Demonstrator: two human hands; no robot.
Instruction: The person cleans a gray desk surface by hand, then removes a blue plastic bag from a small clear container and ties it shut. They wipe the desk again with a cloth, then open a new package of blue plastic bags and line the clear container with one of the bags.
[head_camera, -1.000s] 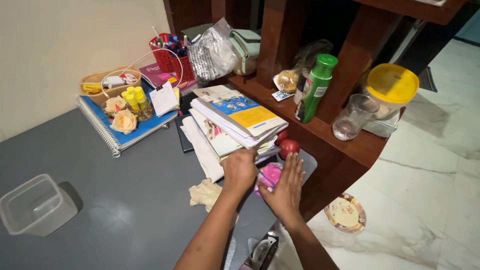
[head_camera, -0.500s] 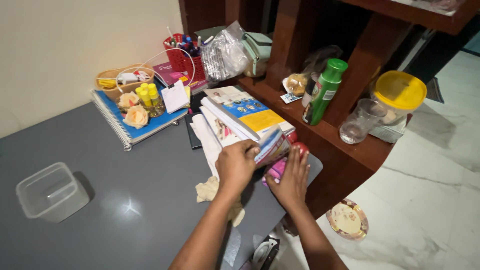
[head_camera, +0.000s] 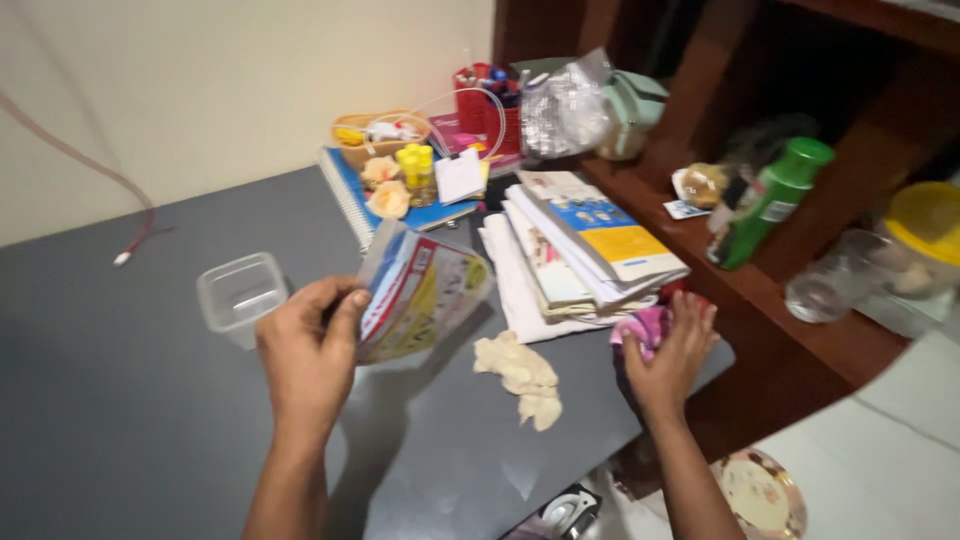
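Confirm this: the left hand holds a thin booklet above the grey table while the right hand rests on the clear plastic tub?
Not quite. In the head view the right hand rests on a pink cloth beside the book stack, not the tub. The left hand does hold the booklet.

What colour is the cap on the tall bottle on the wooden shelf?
Green, matching the green bottle itself; the head view, the only one, shows it beside a clear glass.

A plain cream wall (head_camera: 250, 80) is seen behind a smooth grey tabletop (head_camera: 120, 400), on which soft reflections of light are caught. To the right, dark reddish-brown wooden shelving (head_camera: 800, 330) is set against the table. Below it, a white marble floor (head_camera: 900, 450) with faint veins is visible.
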